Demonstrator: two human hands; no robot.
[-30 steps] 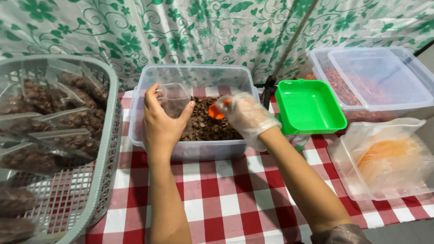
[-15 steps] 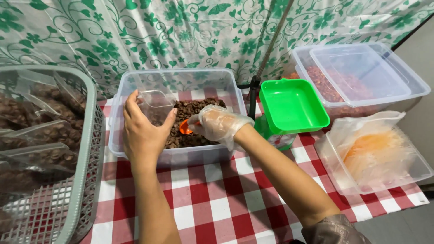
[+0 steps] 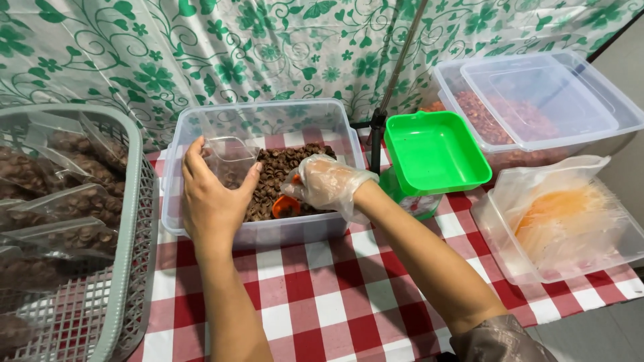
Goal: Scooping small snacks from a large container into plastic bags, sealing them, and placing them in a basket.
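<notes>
My left hand [image 3: 213, 198] holds a small clear plastic bag [image 3: 231, 155] open over a clear plastic tub [image 3: 194, 127] of small brown pieces [image 3: 285, 167]. My right hand [image 3: 329, 184], in a thin clear glove, grips an orange scoop [image 3: 286, 204] that dips into the brown pieces at the tub's near side. Both hands are inside the tub, close together, the bag to the left of the scoop.
A grey basket [image 3: 127, 268] with several filled bags of brown pieces stands at left. A green scale tray [image 3: 435, 149] sits right of the tub. Further right are a lidded tub [image 3: 537, 94] of reddish snack and a tub [image 3: 563, 221] with a bag of orange snack. Red checked cloth [image 3: 322, 302] covers the table.
My right hand has lowered the orange scoop down into the brown pieces. My left hand keeps the bag in the tub. The camera has shifted a little.
</notes>
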